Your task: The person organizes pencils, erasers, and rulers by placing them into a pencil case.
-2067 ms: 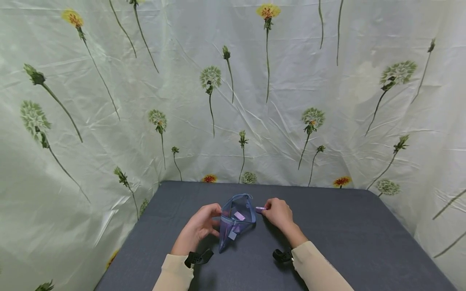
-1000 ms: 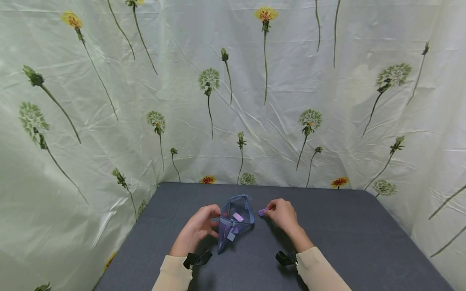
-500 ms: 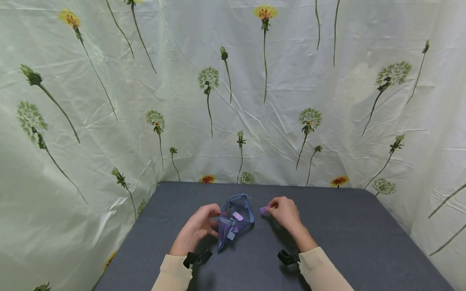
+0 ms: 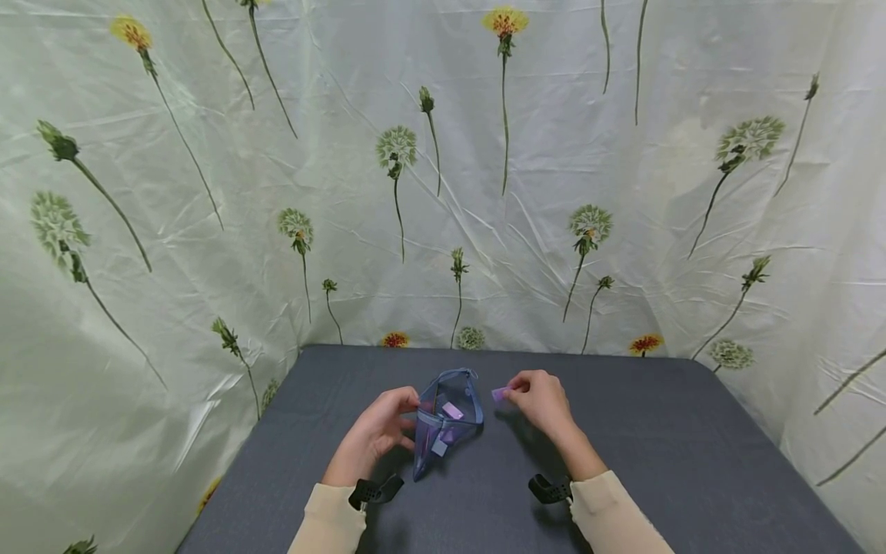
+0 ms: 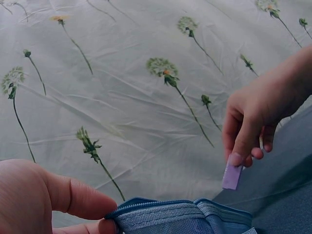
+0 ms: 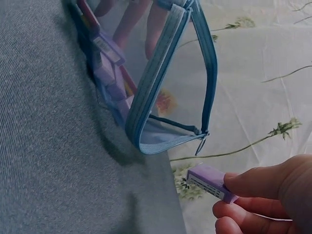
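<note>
My left hand (image 4: pixel 382 425) pinches the left edge of an unzipped pouch (image 4: pixel 477 418), see-through with blue zipper trim; thumb and finger meet at its zipper edge (image 5: pixel 161 209) in the left wrist view. Inside, the right wrist view shows several purple blocks (image 6: pixel 108 48) with printed labels and a thin red stick (image 6: pixel 87 13). Just right of the pouch mouth, my right hand (image 4: pixel 543 402) holds a small purple eraser (image 6: pixel 207 181) by one end, between thumb and fingers. A white label with a barcode runs along the eraser's side.
The pouch stands on a dark grey table (image 4: pixel 657 446). A pale curtain (image 4: pixel 443 192) printed with dandelions hangs behind the table's far edge. A black strap (image 4: pixel 377 491) sits at the left wrist, another strap (image 4: pixel 548 489) at the right.
My right hand has drawn slightly right, away from the pouch mouth, and turned the eraser; over the last half second it rose a little. My left hand and the pouch stay nearly still.
</note>
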`<state>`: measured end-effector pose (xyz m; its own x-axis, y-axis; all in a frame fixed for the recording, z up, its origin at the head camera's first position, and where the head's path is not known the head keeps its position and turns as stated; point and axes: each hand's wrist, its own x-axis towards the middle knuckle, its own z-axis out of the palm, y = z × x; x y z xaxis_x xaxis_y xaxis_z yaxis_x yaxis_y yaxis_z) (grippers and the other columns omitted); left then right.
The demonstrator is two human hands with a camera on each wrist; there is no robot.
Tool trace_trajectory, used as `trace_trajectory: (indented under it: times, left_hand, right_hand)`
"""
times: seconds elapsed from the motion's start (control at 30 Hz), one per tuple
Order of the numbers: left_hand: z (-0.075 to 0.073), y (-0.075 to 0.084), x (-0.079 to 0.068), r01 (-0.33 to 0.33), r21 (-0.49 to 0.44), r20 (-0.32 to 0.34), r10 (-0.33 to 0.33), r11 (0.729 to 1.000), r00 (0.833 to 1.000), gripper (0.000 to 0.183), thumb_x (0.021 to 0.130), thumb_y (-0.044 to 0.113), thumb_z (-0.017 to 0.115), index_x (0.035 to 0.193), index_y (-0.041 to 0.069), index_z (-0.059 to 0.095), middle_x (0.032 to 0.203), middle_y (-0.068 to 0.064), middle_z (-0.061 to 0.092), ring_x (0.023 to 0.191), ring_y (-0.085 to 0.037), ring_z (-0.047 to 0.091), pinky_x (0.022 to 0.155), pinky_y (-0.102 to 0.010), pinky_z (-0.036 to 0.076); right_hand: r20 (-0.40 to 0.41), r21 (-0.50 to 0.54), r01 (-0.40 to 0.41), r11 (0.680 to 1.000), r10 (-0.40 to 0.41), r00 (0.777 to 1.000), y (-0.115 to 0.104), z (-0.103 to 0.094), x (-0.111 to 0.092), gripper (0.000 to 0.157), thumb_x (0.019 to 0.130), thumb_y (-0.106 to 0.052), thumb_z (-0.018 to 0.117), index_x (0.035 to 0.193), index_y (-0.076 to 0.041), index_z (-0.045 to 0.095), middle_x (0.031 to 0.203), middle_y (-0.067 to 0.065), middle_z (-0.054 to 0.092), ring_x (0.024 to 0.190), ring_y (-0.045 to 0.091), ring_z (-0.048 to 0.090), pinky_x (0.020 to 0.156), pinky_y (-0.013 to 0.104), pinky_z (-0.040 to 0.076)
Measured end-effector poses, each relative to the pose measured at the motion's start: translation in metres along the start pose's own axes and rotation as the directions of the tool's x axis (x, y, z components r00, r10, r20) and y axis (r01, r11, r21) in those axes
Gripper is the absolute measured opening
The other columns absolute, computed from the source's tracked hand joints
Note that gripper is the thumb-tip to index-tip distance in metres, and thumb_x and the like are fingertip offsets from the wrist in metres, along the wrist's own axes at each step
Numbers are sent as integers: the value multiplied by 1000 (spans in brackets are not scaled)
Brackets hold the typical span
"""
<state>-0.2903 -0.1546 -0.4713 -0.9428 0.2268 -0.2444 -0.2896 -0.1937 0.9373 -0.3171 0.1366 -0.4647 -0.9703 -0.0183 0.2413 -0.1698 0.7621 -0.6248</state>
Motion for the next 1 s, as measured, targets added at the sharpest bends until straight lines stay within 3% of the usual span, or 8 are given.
trace_trajectory:
  times: [0.23, 0.57, 1.0]
  left_hand:
    - [0, 1, 1, -1, 12, -5, 1, 1000, 1000, 20, 86, 15, 53, 67, 20, 53, 125, -23, 54, 96, -41, 59, 64, -62, 50]
    - [1, 2, 1, 2, 11, -13, -2, 1000, 1000, 22, 88, 14, 52, 67, 20, 53, 115, -17, 55, 100, -44, 58, 66, -65, 49]
    - [1, 0, 2, 3, 1, 6, -3, 1000, 1000, 21, 85, 13, 53, 66, 20, 54, 120, -21, 55, 94, -40, 60, 65, -64, 50]
  right_hand:
    - [6, 34, 17, 999, -18, 1000, -7, -2, 1, 6, 85, -21, 81, 86, -17, 76, 74, -8, 67, 65, 11, 59, 60, 35, 47]
    - [-1, 59, 49, 997, -49, 999, -19, -4, 0, 7, 83, -21, 82, 84, -16, 76, 71, -9, 66, 64, 11, 58, 60, 34, 46]
    - [8, 81, 52, 995, -53, 999, -34, 6, 1, 7, 83, -20, 81, 84, -17, 75, 69, -9, 64, 62, 12, 56, 58, 33, 44]
